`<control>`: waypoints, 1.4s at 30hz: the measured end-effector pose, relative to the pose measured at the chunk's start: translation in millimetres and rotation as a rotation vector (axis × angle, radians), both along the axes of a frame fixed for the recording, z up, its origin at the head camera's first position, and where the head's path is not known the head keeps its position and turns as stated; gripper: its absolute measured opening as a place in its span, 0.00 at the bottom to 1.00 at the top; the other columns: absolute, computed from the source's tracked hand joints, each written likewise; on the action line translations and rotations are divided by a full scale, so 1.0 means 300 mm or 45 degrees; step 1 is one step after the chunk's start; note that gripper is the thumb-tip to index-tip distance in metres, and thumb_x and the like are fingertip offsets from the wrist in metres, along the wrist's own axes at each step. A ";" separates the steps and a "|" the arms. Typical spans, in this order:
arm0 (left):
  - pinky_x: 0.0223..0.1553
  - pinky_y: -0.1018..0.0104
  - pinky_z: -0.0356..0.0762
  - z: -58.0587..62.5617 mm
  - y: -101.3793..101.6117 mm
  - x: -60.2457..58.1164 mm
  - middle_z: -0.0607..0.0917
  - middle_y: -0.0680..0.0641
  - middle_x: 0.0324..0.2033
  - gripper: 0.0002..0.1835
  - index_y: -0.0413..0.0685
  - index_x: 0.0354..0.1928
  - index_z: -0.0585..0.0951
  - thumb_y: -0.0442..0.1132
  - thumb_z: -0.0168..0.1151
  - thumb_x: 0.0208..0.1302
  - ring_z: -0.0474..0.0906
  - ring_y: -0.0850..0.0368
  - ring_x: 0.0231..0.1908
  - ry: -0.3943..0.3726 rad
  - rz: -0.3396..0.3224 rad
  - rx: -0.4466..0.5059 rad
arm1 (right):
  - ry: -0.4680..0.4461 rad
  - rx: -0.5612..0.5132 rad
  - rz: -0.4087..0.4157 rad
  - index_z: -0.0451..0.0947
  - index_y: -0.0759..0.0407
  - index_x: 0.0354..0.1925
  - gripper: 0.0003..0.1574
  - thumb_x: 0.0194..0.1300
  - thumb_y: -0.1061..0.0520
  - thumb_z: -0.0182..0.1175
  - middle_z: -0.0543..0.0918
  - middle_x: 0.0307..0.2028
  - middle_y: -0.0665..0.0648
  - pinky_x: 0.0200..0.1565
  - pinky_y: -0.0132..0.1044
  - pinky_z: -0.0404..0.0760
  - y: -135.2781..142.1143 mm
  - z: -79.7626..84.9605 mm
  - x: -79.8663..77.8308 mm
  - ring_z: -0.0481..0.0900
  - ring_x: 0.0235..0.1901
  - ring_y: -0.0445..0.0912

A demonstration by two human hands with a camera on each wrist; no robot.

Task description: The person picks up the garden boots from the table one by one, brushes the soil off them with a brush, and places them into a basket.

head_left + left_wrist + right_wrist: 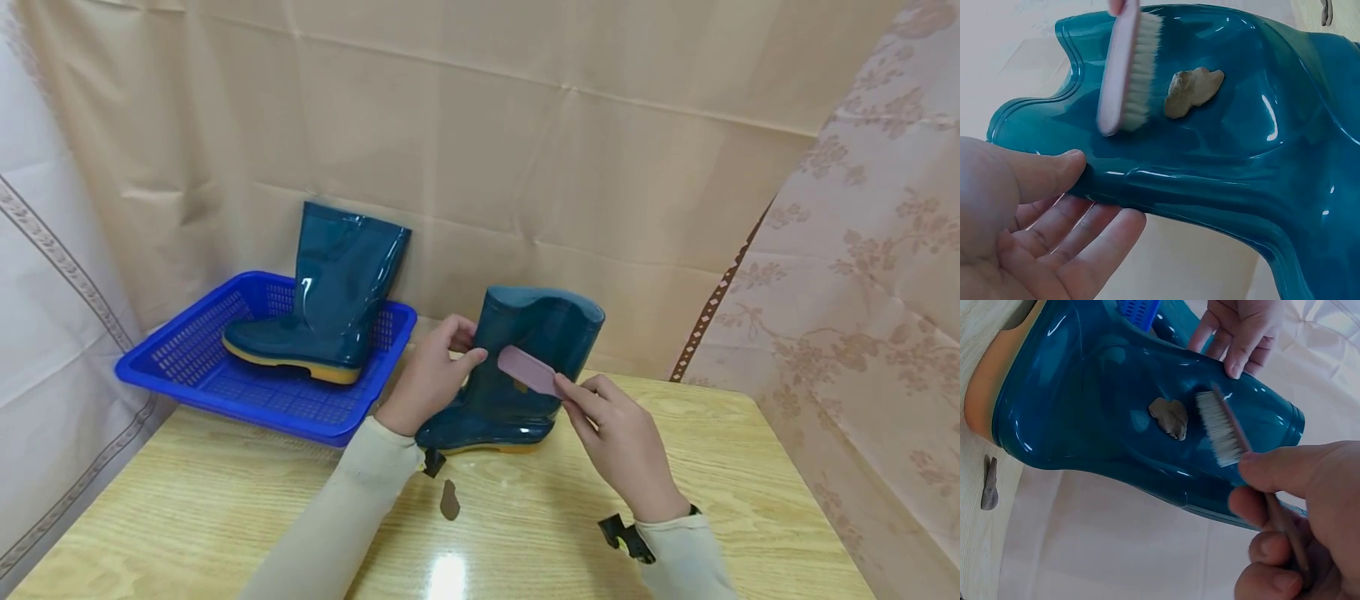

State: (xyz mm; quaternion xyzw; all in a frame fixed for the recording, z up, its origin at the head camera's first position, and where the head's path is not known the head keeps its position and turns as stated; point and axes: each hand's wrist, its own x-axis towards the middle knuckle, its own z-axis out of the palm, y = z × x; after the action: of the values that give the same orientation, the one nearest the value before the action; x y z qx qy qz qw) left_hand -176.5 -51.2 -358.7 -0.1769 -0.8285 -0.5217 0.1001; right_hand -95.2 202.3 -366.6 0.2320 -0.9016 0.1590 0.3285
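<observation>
A dark teal rain boot [510, 408] with a yellow sole stands on the table. My left hand [431, 375] holds the front edge of its shaft, thumb on the near side and fingers behind in the left wrist view. A pink-handled brush [528, 371] with white bristles is pinched in my right hand [622, 437]. The bristles [1219, 430] are at the side of the shaft; whether they touch it I cannot tell. Beside them a greyish-brown lump [1192, 92] sticks to the boot, between the brush and the ankle.
A second teal boot [337, 283] stands in a blue plastic basket [262, 417] at the left. Another brown piece [450, 500] lies on the wooden table [675, 533] in front of the near boot. Beige cloth [487, 150] hangs close behind.
</observation>
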 end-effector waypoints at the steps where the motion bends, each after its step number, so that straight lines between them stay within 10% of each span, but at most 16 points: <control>1: 0.54 0.51 0.83 0.000 -0.001 0.000 0.84 0.45 0.48 0.14 0.44 0.56 0.78 0.37 0.66 0.72 0.81 0.49 0.50 -0.005 0.006 0.011 | -0.015 0.004 -0.010 0.87 0.55 0.57 0.24 0.61 0.64 0.74 0.79 0.32 0.48 0.22 0.29 0.66 0.001 0.001 0.000 0.66 0.23 0.37; 13: 0.53 0.52 0.84 -0.001 -0.009 0.000 0.84 0.45 0.49 0.16 0.44 0.57 0.78 0.39 0.67 0.72 0.81 0.49 0.50 -0.025 0.042 0.028 | -0.346 0.014 -0.134 0.87 0.53 0.57 0.20 0.67 0.60 0.71 0.78 0.31 0.47 0.23 0.31 0.67 0.034 0.042 0.033 0.67 0.22 0.39; 28: 0.53 0.50 0.83 0.002 -0.034 -0.015 0.85 0.46 0.48 0.15 0.45 0.57 0.79 0.41 0.65 0.73 0.82 0.51 0.50 0.031 -0.097 -0.016 | -0.020 -0.014 0.007 0.87 0.53 0.58 0.25 0.62 0.62 0.74 0.80 0.34 0.47 0.24 0.29 0.69 0.022 0.027 0.014 0.68 0.25 0.37; 42: 0.53 0.51 0.84 -0.005 -0.029 -0.021 0.86 0.46 0.48 0.13 0.45 0.54 0.79 0.43 0.64 0.75 0.83 0.51 0.48 0.069 -0.052 -0.029 | -0.217 0.065 -0.100 0.88 0.52 0.56 0.20 0.65 0.60 0.72 0.76 0.30 0.45 0.23 0.30 0.66 0.027 0.033 0.022 0.66 0.23 0.38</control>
State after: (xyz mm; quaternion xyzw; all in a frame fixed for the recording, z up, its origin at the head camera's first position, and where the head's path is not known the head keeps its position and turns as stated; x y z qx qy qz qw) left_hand -182.7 -60.0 -360.2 -0.2090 -0.8277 -0.5091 0.1097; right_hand -88.6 210.4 -356.5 0.1904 -0.9385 0.1423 0.2506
